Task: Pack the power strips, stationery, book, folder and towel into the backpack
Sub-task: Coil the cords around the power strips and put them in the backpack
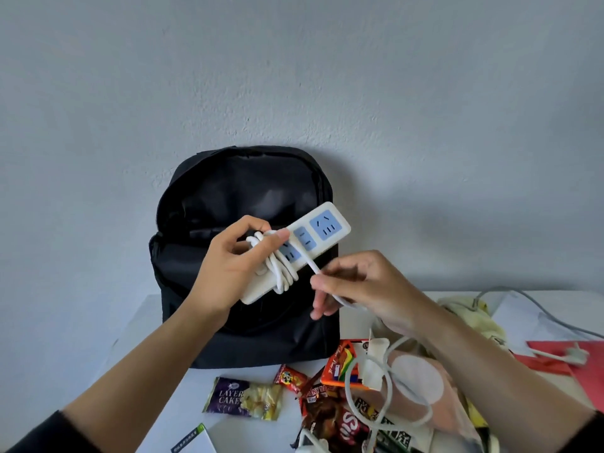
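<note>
Left hand: I grip one white plastic power strip with three blue socket panels, fingers curled round its wound end.
Right hand: I pinch its one white cord, taut from the strip; my hands are apart.
Backpack: one black fabric backpack, unzipped, upright just behind the strip.
Counted nearby: one orange pencil box, one flat red folder, one pale yellow towel, one purple layer-cake wrapper.
Surface: white table.
Room: plain grey wall.

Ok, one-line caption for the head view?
Left hand grips white power strip, right hand pinches its cord, open black backpack behind.
</note>
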`<state>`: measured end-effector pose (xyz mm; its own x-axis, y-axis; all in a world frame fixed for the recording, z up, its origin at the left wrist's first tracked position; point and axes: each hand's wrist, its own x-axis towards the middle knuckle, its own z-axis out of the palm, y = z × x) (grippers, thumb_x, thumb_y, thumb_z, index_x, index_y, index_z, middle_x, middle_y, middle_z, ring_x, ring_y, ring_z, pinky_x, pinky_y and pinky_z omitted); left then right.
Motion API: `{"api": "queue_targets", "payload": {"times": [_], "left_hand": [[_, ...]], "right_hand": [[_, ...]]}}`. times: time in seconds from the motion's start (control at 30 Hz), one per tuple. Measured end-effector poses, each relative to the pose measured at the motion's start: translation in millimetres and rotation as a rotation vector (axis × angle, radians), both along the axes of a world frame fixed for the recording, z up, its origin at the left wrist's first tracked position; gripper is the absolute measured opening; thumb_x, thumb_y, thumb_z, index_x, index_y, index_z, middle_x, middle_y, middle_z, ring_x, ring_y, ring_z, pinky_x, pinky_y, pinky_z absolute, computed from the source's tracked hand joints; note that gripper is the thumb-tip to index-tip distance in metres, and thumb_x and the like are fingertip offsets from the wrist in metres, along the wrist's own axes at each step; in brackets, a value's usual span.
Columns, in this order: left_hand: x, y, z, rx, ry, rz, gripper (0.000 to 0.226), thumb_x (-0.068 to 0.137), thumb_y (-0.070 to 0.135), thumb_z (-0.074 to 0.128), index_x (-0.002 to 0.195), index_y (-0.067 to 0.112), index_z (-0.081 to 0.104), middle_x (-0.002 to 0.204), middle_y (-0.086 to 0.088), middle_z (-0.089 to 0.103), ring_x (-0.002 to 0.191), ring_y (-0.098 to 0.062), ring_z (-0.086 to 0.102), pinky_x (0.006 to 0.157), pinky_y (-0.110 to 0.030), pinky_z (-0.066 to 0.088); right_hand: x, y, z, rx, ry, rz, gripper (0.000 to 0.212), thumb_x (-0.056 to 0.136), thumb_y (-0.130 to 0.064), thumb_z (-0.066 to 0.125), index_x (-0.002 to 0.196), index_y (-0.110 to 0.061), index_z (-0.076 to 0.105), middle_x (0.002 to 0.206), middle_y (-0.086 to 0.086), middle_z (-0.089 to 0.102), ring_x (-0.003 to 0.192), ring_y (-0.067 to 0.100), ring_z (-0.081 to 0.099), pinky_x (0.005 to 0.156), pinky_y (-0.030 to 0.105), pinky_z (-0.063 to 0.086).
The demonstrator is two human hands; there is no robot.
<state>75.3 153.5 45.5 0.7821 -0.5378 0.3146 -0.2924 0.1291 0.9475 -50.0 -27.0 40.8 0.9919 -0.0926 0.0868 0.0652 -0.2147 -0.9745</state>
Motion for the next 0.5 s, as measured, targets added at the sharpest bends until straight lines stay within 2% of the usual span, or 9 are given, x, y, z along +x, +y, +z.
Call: {"api": "queue_targets", "payload": {"times": [0.07,0.13,0.2,0.27,0.33,0.37,0.43,0.47,0.5], "left_hand": [[0,2,2,-0.056,0.142,-0.038,0.039,0.077,0.042,0.078,0.089,0.008,0.062,0.081,-0.01,0.065,0.075,-0.02,0.064,0.069,-0.033,0.05],[0,3,6,-0.097,0.218,-0.08,0.032,0.077,0.038,0.078,0.086,0.011,0.062,0.082,-0.003,0.064,0.076,-0.018,0.064,0.068,-0.031,0.051],[0,5,8,-0.113,0.256,-0.115,0.029,0.078,0.034,0.08,0.084,0.013,0.062,0.084,-0.002,0.063,0.077,-0.018,0.064,0.068,-0.032,0.051],[4,9,7,-0.114,0.267,-0.151,0.026,0.079,0.031,0.081,0.084,0.014,0.062,0.084,-0.004,0.061,0.077,-0.02,0.062,0.067,-0.034,0.049],[7,15,7,-0.107,0.263,-0.195,0.026,0.072,0.03,0.079,0.083,0.016,0.059,0.085,-0.007,0.056,0.077,-0.023,0.058,0.063,-0.034,0.048],[8,17,6,-0.104,0.265,-0.214,0.029,0.068,0.031,0.077,0.083,0.016,0.058,0.087,-0.009,0.054,0.078,-0.024,0.057,0.061,-0.033,0.047],[11,21,4,-0.103,0.276,-0.247,0.033,0.063,0.036,0.072,0.085,0.016,0.056,0.092,-0.011,0.053,0.077,-0.024,0.058,0.058,-0.033,0.048],[12,22,3,-0.109,0.283,-0.278,0.034,0.063,0.036,0.07,0.087,0.016,0.055,0.093,-0.011,0.054,0.075,-0.023,0.06,0.057,-0.032,0.048],[13,22,2,-0.128,0.299,-0.321,0.035,0.063,0.036,0.067,0.089,0.016,0.056,0.094,-0.012,0.055,0.072,-0.021,0.061,0.055,-0.031,0.049]], "right_hand": [[1,4,-3,-0.047,0.05,0.031,0.047,0.102,-0.031,0.056,0.091,0.014,0.066,0.077,0.027,0.07,0.072,0.034,0.073,0.079,0.037,0.06],[4,6,-4,-0.181,0.09,0.044,0.068,0.103,-0.049,0.044,0.083,0.014,0.062,0.063,0.02,0.061,0.065,0.027,0.066,0.08,0.033,0.056],[6,3,-2,-0.374,0.152,0.079,0.085,0.096,-0.067,0.031,0.077,0.012,0.058,0.059,0.014,0.052,0.062,0.021,0.054,0.091,0.039,0.051],[7,-3,2,-0.499,0.249,0.145,0.093,0.087,-0.081,0.022,0.074,0.008,0.048,0.064,0.015,0.042,0.064,0.021,0.042,0.091,0.041,0.047],[6,-8,6,-0.471,0.333,0.209,0.086,0.086,-0.085,0.03,0.07,-0.001,0.04,0.069,0.015,0.032,0.064,0.02,0.033,0.079,0.032,0.04],[6,-12,7,-0.393,0.355,0.231,0.078,0.088,-0.08,0.04,0.069,-0.005,0.041,0.07,0.015,0.029,0.063,0.019,0.032,0.075,0.029,0.036],[6,-21,7,-0.211,0.384,0.24,0.057,0.089,-0.063,0.059,0.071,-0.01,0.052,0.068,0.008,0.037,0.062,0.016,0.035,0.07,0.028,0.033],[7,-26,7,-0.199,0.402,0.24,0.051,0.089,-0.059,0.063,0.072,-0.011,0.058,0.068,0.005,0.044,0.063,0.015,0.039,0.071,0.028,0.034],[8,-31,6,-0.281,0.439,0.226,0.052,0.089,-0.062,0.063,0.071,-0.014,0.06,0.069,0.003,0.049,0.063,0.014,0.042,0.074,0.03,0.037]]}}
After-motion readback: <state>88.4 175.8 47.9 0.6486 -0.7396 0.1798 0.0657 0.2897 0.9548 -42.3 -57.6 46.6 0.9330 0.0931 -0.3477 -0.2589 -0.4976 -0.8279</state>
